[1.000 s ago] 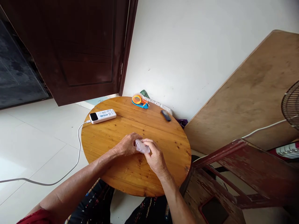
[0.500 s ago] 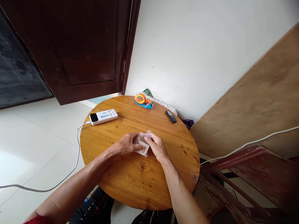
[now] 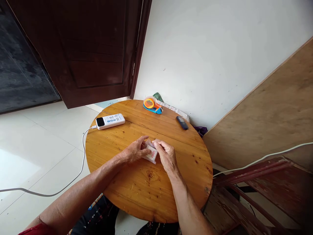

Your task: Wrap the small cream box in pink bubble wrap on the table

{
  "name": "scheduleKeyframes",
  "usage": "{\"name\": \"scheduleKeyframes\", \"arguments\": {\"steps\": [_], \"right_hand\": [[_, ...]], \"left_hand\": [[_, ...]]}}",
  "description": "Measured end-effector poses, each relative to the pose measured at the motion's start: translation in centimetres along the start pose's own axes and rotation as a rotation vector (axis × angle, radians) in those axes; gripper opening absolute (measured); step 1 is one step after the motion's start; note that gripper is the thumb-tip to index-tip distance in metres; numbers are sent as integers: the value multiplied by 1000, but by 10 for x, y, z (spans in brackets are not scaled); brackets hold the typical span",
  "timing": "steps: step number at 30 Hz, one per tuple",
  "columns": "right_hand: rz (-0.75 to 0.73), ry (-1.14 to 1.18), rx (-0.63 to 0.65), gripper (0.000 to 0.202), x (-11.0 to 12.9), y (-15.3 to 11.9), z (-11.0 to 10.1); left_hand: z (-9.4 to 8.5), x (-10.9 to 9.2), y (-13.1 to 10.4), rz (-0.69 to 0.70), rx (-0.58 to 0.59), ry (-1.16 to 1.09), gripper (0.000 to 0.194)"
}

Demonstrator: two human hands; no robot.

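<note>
A small white packet with red print, in clear plastic wrap [image 3: 152,156], lies on the round wooden table [image 3: 146,195] between my hands. My left hand [image 3: 135,150] rests at its left side, thumb laid on the packet and the other fingers stretched out and apart beyond it. At the upper right, my right hand [image 3: 166,153] pinches the edge of the plastic between thumb and forefinger. The packet's far side is partly hidden by my fingers.
A white power bank [image 3: 113,120] with a cable [image 3: 81,160] sits at the table's left. An orange and blue tape dispenser [image 3: 153,105] stands at the back, and a dark elongated object [image 3: 182,123], blurred, lies to its right. A wooden chair [image 3: 264,173] is at the right.
The fingers of my left hand have lifted and spread away from the plastic, uncovering more of the red print. My right hand still pinches the wrap. The view has shifted slightly.
</note>
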State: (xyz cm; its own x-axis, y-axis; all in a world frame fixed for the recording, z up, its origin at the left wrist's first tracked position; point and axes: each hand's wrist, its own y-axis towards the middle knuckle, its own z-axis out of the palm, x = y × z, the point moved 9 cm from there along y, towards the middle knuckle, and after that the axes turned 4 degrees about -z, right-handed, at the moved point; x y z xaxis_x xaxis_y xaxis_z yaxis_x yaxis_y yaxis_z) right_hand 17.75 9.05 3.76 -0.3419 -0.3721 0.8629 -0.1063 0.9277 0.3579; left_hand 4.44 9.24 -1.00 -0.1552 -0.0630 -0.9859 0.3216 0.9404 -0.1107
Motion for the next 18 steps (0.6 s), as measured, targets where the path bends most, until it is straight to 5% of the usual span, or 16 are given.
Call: {"name": "scheduleKeyframes", "arguments": {"steps": [12,18], "right_hand": [[-340,-203,188,25,36,-15,4],[-437,-553,209,33,42,-23,3]], "left_hand": [[-5,4,1,17,-33,11,62],[-14,-5,-2,34,-78,16,57]]}}
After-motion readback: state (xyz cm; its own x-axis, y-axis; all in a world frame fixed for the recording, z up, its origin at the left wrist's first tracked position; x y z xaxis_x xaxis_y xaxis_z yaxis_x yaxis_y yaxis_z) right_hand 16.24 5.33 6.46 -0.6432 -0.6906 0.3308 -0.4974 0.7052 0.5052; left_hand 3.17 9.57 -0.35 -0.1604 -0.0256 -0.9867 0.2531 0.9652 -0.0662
